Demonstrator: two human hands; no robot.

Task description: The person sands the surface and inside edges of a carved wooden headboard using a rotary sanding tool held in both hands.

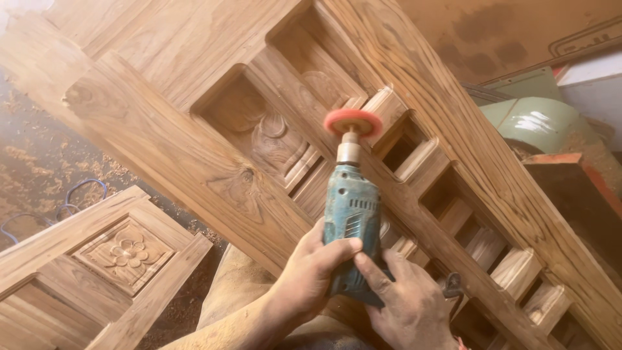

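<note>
A worn blue-green power drill [350, 223] points away from me, with a round red sanding disc [353, 121] on its chuck. My left hand [311, 272] wraps the drill body from the left. Gripping its lower end from the right is my right hand [408, 304]. The disc rests against a carved wooden door panel [194, 155], at a moulded edge between a flower-carved recess [265, 139] and a row of small rectangular openings [447, 194].
A second carved door piece with a flower square [126, 253] lies at lower left. Wood shavings and a blue cable [78, 194] cover the floor on the left. A pale green machine housing [538, 123] and a dark orange-edged block [570, 194] stand at right.
</note>
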